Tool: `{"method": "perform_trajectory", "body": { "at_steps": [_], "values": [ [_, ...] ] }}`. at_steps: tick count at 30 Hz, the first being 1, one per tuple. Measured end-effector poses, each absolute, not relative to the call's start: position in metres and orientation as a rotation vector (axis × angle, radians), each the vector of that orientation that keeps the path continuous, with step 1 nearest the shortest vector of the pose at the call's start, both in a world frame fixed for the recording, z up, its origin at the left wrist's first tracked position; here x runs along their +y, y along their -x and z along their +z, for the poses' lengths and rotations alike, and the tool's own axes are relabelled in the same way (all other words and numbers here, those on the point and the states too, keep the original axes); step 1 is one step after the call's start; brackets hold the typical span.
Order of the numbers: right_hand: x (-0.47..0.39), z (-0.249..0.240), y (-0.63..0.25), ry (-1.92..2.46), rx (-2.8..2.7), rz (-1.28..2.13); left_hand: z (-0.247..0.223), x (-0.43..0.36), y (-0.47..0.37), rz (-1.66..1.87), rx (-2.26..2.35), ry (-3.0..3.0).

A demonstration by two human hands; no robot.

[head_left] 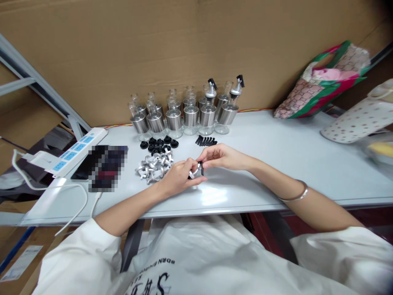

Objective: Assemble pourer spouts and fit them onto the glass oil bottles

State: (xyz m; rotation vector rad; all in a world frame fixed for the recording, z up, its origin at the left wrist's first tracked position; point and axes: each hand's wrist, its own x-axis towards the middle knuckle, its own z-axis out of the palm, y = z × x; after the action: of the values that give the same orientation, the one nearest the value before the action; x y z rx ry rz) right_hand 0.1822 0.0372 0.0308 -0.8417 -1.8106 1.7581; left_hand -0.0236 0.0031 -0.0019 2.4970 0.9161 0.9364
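My left hand [179, 176] is closed around a silver pourer spout [193, 172] above the front part of the table. With thumb and fingers, my right hand [219, 157] pinches a small black flip cap [201, 167] at the tip of that spout. Left of my hands lies a pile of silver spouts [155, 167]. Behind it sit several black stoppers [159, 144], and a row of black caps [205, 141] lies just beyond my right hand. Glass bottles with steel sleeves [174, 123] stand in rows at the back; two front-right ones carry fitted pourers [236, 88].
A white power strip [76, 149] and a phone [107, 169] with a white cable lie on the table's left. On the right are a patterned bag [322, 82] and a dotted white container [359, 116]. A cardboard wall [184, 45] stands behind the table [270, 164].
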Motion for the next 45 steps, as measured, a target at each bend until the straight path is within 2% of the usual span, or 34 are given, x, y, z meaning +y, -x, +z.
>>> {"method": "perform_trajectory", "body": {
  "at_steps": [15,34,45],
  "values": [
    [0.0366,0.0378,-0.1825,0.84,-2.017,1.518,-0.0021,0.0026,0.0237,0.924,0.91,-2.591],
    [0.0382,0.0368,-0.185,0.749,-1.96,1.787,-0.0036,0.0025,0.0237,0.887,0.844,-2.636],
    [0.039,0.0349,-0.1842,0.746,-1.932,1.829,-0.0038,0.0028,0.0235,0.842,0.844,-2.605]
  ]
}}
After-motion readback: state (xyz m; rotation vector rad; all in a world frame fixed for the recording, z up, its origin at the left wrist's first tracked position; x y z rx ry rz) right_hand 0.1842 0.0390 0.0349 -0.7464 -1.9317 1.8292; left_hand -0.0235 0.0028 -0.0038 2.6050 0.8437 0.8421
